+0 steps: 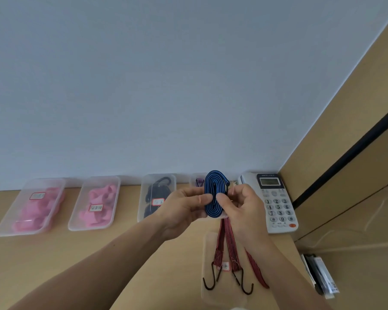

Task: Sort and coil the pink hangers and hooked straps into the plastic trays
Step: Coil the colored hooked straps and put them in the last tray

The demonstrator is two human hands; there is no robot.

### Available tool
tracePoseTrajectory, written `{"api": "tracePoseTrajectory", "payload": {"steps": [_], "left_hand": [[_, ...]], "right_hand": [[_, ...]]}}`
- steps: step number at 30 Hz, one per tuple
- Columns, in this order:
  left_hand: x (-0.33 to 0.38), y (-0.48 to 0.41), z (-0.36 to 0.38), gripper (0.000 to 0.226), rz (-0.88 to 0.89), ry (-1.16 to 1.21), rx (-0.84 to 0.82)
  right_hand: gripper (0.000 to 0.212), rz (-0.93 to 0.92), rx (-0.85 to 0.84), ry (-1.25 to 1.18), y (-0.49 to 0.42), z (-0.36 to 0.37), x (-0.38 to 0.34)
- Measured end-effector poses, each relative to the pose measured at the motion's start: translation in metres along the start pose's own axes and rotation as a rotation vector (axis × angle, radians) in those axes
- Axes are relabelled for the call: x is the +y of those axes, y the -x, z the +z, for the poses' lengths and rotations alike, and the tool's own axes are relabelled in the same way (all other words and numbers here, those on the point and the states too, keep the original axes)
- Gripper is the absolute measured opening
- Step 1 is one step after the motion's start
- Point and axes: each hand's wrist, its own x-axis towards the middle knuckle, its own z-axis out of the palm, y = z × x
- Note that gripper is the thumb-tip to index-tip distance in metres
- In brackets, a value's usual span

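Nearest the lens, two forearms run up from the bottom edge and meet over the desk. A pale wall is seen behind, and a tan panel at the right.

Four trays are lined up along the wall. The first tray and second tray are filled with pink hangers. Black straps are held in the third tray. The fourth tray is mostly hidden behind the hands (something purple shows in it). A phone is set just right of it. Closer in, a flat near tray lies under red straps, their hooks pointing at the camera.

The blue strap is held above the desk, wound into a flat oval. Its left flank is pinched by the left hand and its right flank by the right hand, thumbs in front.

The drop is judged to turn on one relation: the oval's long axis stands nearly upright in view, much as the trays' long sides run. The fourth tray lies straight beyond the coil, equally near both hands, while the third lies to the left hand's side. Little turning should be needed, but which tray is meant cannot be told.
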Motion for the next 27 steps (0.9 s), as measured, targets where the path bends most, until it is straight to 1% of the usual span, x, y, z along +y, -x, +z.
{"api": "tracePoseTrajectory", "payload": {"steps": [2,5,7,8,10,12,15,17,19,21,24,27], "left_hand": [[-0.005,-0.005,-0.005,0.024,-0.013,0.044,-0.018],[-0.015,-0.016,-0.009,0.020,-0.050,0.070,-0.022],[-0.021,-0.025,-0.011,0.019,-0.090,0.004,-0.015],[-0.023,-0.029,-0.010,0.019,-0.108,-0.065,-0.013],[-0.027,-0.040,-0.008,0.020,-0.126,-0.283,0.019],[-0.029,-0.052,-0.005,0.024,-0.073,-0.667,0.100],[-0.030,-0.068,-0.007,0.030,0.151,-1.275,0.215],[-0.032,-0.078,-0.015,0.042,0.285,-1.578,0.242],[-0.035,-0.089,-0.024,0.048,0.294,-1.759,0.207],[-0.038,-0.099,-0.031,0.051,0.272,-1.861,0.171],[-0.041,-0.115,-0.036,0.055,0.302,-1.973,0.077],[-0.044,-0.124,-0.041,0.060,0.282,-2.041,-0.005]], "right_hand": [[0.021,0.003,-0.021,0.016,0.000,0.004,0.006],[0.022,0.063,-0.095,0.066,-0.001,0.005,0.017],[0.023,0.095,-0.106,0.157,-0.007,0.002,0.028],[0.022,0.110,-0.100,0.214,-0.012,0.001,0.035],[0.021,0.126,-0.095,0.325,-0.023,0.001,0.047],[0.021,0.124,-0.112,0.406,-0.037,0.002,0.055],[0.016,0.122,-0.159,0.532,-0.064,0.005,0.064],[0.017,0.113,-0.182,0.620,-0.081,0.007,0.071],[0.016,0.099,-0.197,0.687,-0.092,0.009,0.078],[0.017,0.074,-0.201,0.740,-0.099,0.011,0.085],[0.017,0.051,-0.214,0.785,-0.107,0.014,0.091],[0.017,0.031,-0.237,0.835,-0.111,0.020,0.095]]}}
